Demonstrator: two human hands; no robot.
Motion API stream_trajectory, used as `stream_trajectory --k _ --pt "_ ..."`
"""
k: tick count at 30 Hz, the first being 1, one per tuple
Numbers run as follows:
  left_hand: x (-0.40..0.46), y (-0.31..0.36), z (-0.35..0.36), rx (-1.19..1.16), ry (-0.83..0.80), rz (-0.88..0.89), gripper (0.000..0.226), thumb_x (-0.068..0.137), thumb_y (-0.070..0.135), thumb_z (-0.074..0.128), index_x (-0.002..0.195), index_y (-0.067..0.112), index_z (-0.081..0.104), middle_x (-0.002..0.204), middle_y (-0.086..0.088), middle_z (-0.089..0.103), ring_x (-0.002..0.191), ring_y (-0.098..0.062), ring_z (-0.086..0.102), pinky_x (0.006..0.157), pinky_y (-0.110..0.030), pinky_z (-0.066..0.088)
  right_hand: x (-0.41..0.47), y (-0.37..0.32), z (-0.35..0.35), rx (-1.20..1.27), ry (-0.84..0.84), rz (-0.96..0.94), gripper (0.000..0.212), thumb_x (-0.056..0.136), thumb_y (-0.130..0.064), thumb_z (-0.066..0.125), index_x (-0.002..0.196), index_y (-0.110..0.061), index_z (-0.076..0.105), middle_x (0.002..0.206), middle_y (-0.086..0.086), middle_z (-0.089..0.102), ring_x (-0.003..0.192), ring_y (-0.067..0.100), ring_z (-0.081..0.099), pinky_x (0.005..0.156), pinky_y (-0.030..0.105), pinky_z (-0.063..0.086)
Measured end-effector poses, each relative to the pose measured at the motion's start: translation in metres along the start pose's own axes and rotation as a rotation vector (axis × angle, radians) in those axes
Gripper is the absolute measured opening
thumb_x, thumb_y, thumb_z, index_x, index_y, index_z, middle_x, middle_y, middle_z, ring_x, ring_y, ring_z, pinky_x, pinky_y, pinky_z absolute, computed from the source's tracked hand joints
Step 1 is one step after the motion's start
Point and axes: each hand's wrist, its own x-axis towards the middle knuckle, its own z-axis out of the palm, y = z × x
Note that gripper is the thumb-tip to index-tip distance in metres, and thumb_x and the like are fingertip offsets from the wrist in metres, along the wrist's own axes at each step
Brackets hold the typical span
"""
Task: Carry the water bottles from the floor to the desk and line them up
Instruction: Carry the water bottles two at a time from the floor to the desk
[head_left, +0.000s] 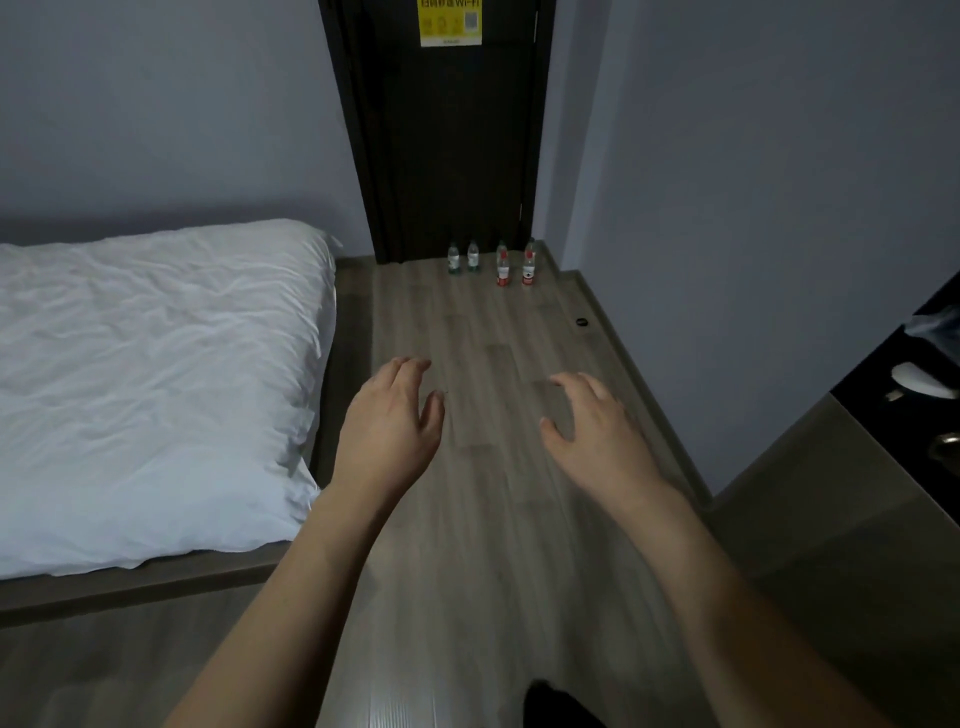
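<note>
Haven't picked anything up yet: my left hand (392, 415) and right hand (597, 423) are both out front, fingers loose, holding nothing. All four water bottles (491, 264) stand on the far floor (498, 338) by the door (447, 130). Next I'd walk over, crouch and grab some; the bench (883, 395) is on my right.

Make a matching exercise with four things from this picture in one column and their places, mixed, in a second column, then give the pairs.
Things:
1. red-label bottles
2. green-label bottles
3. white bedding
4. yellow notice

Places:
A. on the dark door
B. on the floor, nearer the right wall
C. on the bed at the left
D. on the floor, in front of the door, left of the other pair

Pairs: 1-B, 2-D, 3-C, 4-A
</note>
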Motion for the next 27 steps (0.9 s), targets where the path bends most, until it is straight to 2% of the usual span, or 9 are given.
stream_trajectory --k 7,12,19,27 --pt "0.092 -0.029 0.036 0.012 -0.026 0.016 0.04 0.094 0.025 0.056 0.129 0.005 0.057 0.128 -0.013 0.059 0.115 -0.03 0.057 0.097 -0.04 0.045 0.093 0.012 0.026 0.009 -0.017 0.022 0.052 0.091 -0.03 0.056 0.14 -0.019 0.043 0.142 0.0 0.045 0.125 0.02 0.047 0.103 0.036 0.04" --pt "0.184 -0.05 0.059 0.029 -0.017 0.012 0.041 0.095 0.027 0.055 0.13 0.007 0.055 0.132 -0.011 0.057 0.114 -0.029 0.057 0.096 -0.04 0.046 0.19 0.024 0.038 0.014 0.001 0.004 0.051 0.091 -0.03 0.056 0.139 -0.02 0.044 0.142 -0.001 0.045 0.125 0.02 0.046 0.102 0.036 0.039" --pt "0.327 -0.067 0.072 0.041 0.025 0.019 0.04 0.094 0.022 0.058 0.13 0.004 0.055 0.129 -0.016 0.057 0.114 -0.034 0.056 0.097 -0.043 0.045 0.333 0.03 0.035 0.04 0.051 -0.029 0.05 0.09 -0.03 0.057 0.138 -0.02 0.044 0.14 0.0 0.045 0.124 0.019 0.047 0.1 0.036 0.041" --pt "0.44 -0.113 0.098 0.046 0.005 0.019 0.04 0.095 0.023 0.057 0.131 0.004 0.055 0.13 -0.016 0.058 0.116 -0.032 0.056 0.097 -0.041 0.044 0.458 0.023 0.059 0.028 0.033 -0.021 0.05 0.09 -0.03 0.057 0.138 -0.018 0.046 0.139 -0.001 0.046 0.121 0.019 0.05 0.098 0.034 0.041"
